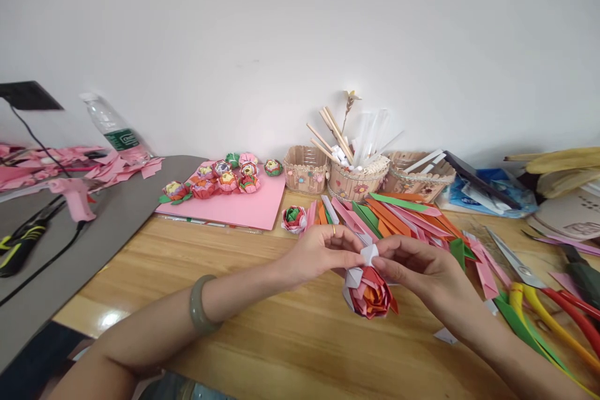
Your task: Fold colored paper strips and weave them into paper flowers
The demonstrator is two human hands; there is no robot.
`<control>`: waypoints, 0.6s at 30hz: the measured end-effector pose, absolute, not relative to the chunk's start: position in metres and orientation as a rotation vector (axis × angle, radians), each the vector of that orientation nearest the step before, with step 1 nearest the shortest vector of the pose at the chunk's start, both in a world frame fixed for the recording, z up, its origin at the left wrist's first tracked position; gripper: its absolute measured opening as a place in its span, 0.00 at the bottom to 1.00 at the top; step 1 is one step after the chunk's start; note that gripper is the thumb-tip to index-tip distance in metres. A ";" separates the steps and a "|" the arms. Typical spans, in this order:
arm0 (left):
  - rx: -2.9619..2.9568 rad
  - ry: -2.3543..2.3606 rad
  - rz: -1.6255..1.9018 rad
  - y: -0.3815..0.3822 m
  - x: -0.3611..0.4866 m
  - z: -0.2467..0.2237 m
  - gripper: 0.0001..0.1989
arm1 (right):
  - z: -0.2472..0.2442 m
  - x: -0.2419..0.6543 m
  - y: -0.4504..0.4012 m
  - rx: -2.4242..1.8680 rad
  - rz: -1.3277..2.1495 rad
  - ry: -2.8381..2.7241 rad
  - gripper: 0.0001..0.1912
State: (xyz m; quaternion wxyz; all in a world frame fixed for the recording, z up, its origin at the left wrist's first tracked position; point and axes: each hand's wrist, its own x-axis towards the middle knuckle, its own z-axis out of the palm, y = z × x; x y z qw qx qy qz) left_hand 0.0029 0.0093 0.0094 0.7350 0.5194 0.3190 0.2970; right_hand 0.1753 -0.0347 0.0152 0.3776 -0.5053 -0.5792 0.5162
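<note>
My left hand [323,254] and my right hand [412,262] meet over the wooden table, both pinching a small folded white paper piece [369,254] between thumbs and fingers. Just below the fingertips is a paper flower [371,294] with red, pink and orange petals. Another white fold lies along its upper left side. Part of the white paper is hidden behind my fingers.
Folded paper strips [398,219] lie beyond my hands, with scissors [520,265] at the right. Finished flowers [227,181] sit on pink paper [257,206]. Decorated baskets [307,175] stand by the wall. A pink glue gun [75,197] and a bottle [110,122] are left.
</note>
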 end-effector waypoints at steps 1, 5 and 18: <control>1.147 0.698 0.657 0.009 0.003 0.010 0.16 | 0.015 0.175 -0.035 -1.289 1.340 -1.470 0.15; 1.204 0.682 0.672 0.011 0.003 0.008 0.15 | 0.012 0.174 -0.037 -1.311 1.338 -1.456 0.14; 1.453 0.716 0.760 0.004 0.003 0.005 0.07 | 0.017 0.166 -0.045 -1.387 0.890 -1.727 0.08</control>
